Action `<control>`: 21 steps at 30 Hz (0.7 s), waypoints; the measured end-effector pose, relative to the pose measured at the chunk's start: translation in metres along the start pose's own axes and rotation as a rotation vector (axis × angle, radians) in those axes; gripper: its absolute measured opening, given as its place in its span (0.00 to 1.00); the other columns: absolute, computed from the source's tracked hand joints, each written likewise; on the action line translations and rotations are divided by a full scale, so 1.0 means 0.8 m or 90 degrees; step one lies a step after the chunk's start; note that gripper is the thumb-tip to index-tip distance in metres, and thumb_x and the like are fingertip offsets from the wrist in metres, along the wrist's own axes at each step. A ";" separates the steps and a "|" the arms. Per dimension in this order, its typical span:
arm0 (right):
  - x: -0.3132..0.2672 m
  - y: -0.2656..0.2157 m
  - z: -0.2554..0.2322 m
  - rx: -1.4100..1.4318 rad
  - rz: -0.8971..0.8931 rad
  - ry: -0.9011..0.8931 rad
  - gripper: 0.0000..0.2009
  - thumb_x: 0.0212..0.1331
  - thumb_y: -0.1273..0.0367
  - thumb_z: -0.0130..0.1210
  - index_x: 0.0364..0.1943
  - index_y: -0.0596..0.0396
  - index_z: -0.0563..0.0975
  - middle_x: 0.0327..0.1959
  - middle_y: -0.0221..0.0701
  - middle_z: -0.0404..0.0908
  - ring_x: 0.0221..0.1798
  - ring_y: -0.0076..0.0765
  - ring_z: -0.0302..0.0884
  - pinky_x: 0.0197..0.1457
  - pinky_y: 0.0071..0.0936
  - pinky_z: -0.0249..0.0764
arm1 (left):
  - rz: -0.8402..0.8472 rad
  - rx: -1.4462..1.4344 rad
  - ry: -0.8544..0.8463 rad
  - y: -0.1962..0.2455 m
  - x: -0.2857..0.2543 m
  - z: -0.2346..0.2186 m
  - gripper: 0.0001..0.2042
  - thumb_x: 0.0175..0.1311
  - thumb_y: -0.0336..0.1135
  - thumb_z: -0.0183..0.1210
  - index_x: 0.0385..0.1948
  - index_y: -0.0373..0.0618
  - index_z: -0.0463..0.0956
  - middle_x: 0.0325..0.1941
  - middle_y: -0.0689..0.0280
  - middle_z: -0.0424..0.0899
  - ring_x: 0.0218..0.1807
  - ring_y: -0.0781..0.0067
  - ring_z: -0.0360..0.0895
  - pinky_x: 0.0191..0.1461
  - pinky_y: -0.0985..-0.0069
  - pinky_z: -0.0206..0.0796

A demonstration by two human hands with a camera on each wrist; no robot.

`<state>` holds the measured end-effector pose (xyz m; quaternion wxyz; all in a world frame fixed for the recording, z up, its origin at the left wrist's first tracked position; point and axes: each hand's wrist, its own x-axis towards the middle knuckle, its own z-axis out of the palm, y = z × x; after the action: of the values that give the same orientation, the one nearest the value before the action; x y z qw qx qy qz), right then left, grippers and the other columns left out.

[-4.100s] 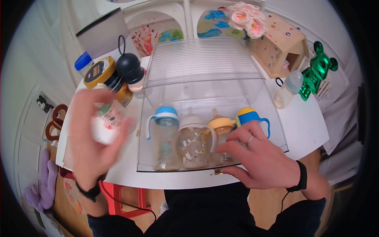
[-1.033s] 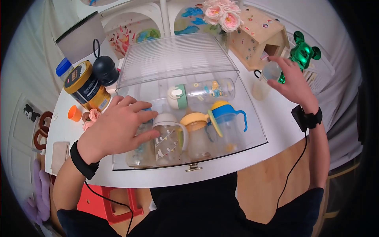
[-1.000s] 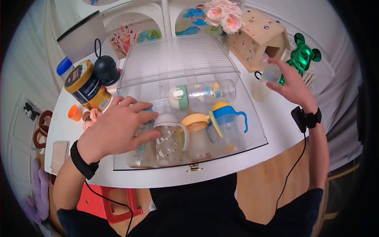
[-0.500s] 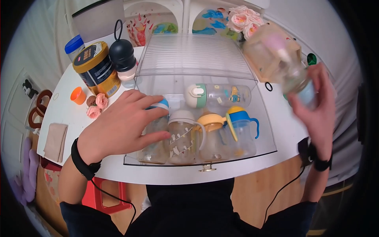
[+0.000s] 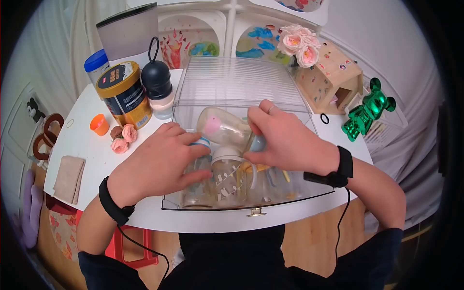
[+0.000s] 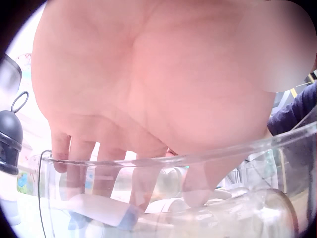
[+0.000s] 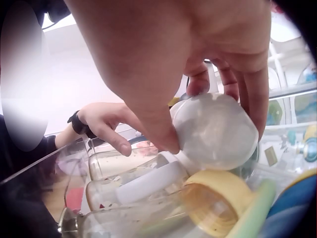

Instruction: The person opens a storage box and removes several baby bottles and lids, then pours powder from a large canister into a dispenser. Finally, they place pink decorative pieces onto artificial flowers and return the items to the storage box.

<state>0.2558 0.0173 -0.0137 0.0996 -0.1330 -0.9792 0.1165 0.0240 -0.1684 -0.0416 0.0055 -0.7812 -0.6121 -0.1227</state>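
My right hand (image 5: 290, 140) grips a clear baby bottle (image 5: 220, 128) by its pale capped end. The bottle lies sideways over the back of the clear box (image 5: 241, 79), its pink-marked base to the left. In the right wrist view thumb and fingers curl round the translucent cap (image 7: 215, 131). My left hand (image 5: 154, 164) spreads its fingers over the blue-lidded bottle (image 5: 197, 195) at the box's left front. Beside that lie a grey-handled bottle (image 5: 227, 181) and an orange-collared bottle (image 5: 259, 188). The green-lidded bottle is mostly hidden behind my right hand.
A gold-lidded tub (image 5: 123, 96), a black bottle pouch (image 5: 157, 79), an orange cup (image 5: 99, 124) and fabric roses (image 5: 126, 137) stand left of the box. A wooden house (image 5: 331, 77) and green bear figure (image 5: 368, 111) are at right. A folded cloth (image 5: 69, 179) lies front left.
My right hand has brought the bottle leftward from beside the bear to over the box, now sideways. The green-lidded bottle came into the box earlier. My left hand came to the blue-lidded bottle and stayed there.
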 end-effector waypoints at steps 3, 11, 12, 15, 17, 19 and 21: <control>0.003 0.007 0.001 0.008 -0.040 0.000 0.26 0.61 0.60 0.76 0.59 0.54 0.78 0.48 0.49 0.79 0.46 0.62 0.86 0.52 0.50 0.84 | -0.034 -0.046 -0.001 0.001 0.005 -0.011 0.19 0.69 0.47 0.74 0.54 0.45 0.90 0.53 0.58 0.91 0.59 0.52 0.82 0.67 0.58 0.74; 0.019 0.003 0.010 -0.035 -0.046 -0.011 0.36 0.64 0.55 0.76 0.75 0.47 0.79 0.44 0.48 0.82 0.46 0.59 0.86 0.53 0.48 0.83 | -0.037 -0.006 -0.008 0.006 -0.001 -0.007 0.14 0.68 0.44 0.74 0.49 0.47 0.91 0.47 0.62 0.89 0.56 0.57 0.83 0.73 0.54 0.66; 0.021 0.003 0.010 -0.036 -0.045 -0.012 0.36 0.64 0.54 0.76 0.76 0.46 0.79 0.44 0.47 0.82 0.45 0.59 0.85 0.53 0.47 0.82 | -0.035 -0.001 0.002 0.006 -0.003 -0.003 0.14 0.69 0.45 0.74 0.49 0.49 0.91 0.48 0.62 0.89 0.56 0.57 0.83 0.75 0.52 0.64; 0.023 0.003 0.010 -0.038 -0.048 -0.004 0.36 0.64 0.53 0.76 0.75 0.48 0.80 0.40 0.47 0.82 0.43 0.58 0.84 0.53 0.46 0.81 | -0.029 0.005 0.012 0.010 -0.008 0.006 0.14 0.70 0.46 0.73 0.51 0.53 0.91 0.51 0.62 0.87 0.58 0.58 0.82 0.81 0.47 0.58; 0.024 0.004 0.009 -0.048 -0.047 -0.013 0.36 0.64 0.52 0.75 0.74 0.50 0.81 0.37 0.48 0.84 0.42 0.59 0.85 0.52 0.47 0.81 | -0.027 0.001 -0.008 0.013 -0.010 0.005 0.14 0.72 0.47 0.72 0.52 0.56 0.91 0.55 0.62 0.86 0.60 0.58 0.82 0.84 0.44 0.55; 0.030 0.009 0.006 -0.063 -0.041 -0.038 0.36 0.64 0.51 0.75 0.74 0.51 0.82 0.35 0.51 0.86 0.41 0.59 0.86 0.51 0.47 0.81 | -0.023 -0.012 -0.029 0.015 -0.011 0.001 0.14 0.73 0.49 0.71 0.53 0.58 0.91 0.58 0.62 0.85 0.62 0.58 0.81 0.85 0.41 0.51; 0.036 0.013 0.000 -0.018 0.011 -0.087 0.35 0.66 0.50 0.73 0.74 0.51 0.81 0.34 0.52 0.87 0.41 0.60 0.87 0.51 0.47 0.82 | -0.026 -0.022 -0.050 0.017 -0.011 -0.002 0.14 0.74 0.50 0.71 0.54 0.60 0.90 0.60 0.62 0.84 0.63 0.58 0.80 0.87 0.38 0.48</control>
<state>0.2306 0.0350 -0.0115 0.0294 -0.1345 -0.9841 0.1121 0.0346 -0.1806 -0.0398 -0.0347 -0.7728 -0.6253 -0.1026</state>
